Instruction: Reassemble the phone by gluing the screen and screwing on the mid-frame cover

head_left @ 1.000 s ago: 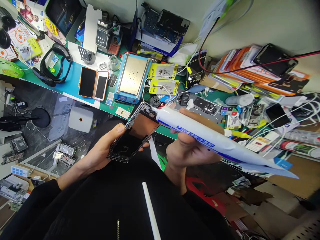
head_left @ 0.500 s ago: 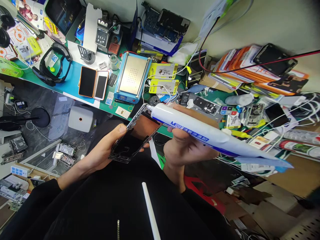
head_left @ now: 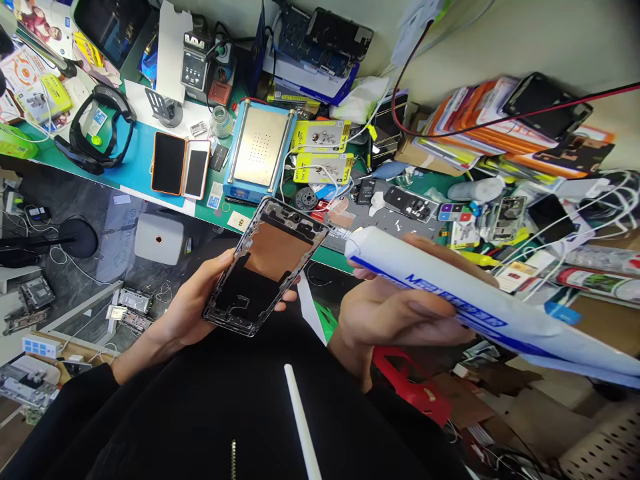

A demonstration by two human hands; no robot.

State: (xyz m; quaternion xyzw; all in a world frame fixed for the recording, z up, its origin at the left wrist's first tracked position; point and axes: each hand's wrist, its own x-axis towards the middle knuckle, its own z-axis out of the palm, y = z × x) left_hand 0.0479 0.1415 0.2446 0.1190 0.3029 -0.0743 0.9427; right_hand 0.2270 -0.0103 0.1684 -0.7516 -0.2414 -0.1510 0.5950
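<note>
White squeeze tube with blue lettering (head_left: pixel 490 300) has shifted right since half a second ago; its narrow pale nozzle (head_left: pixel 341 232) went from the far-left to the far-right corner of the slim dark phone frame with copper-coloured panel (head_left: pixel 273 250). Frame also turned more face-up.

Hands apart, both loaded. Left hand (head_left: pixel 193 297) clamps the frame by its long sides, thumb on one, fingertips on the other. Right hand (head_left: pixel 395 317) is wrapped round the tube, tail pointing away to its right.

Step, my read: working the nozzle along the frame's rim. Can't tell if tip touches, or if anything comes out. Next move wants a steady frame and tip lined up on the rim.

Edges: green bench mat (head_left: pixel 327 259) ends just behind the gap between hands; blue hot plate with perforated metal top (head_left: pixel 263 143) sits beyond left fingers. Best room: between hands, and toward the body.
</note>
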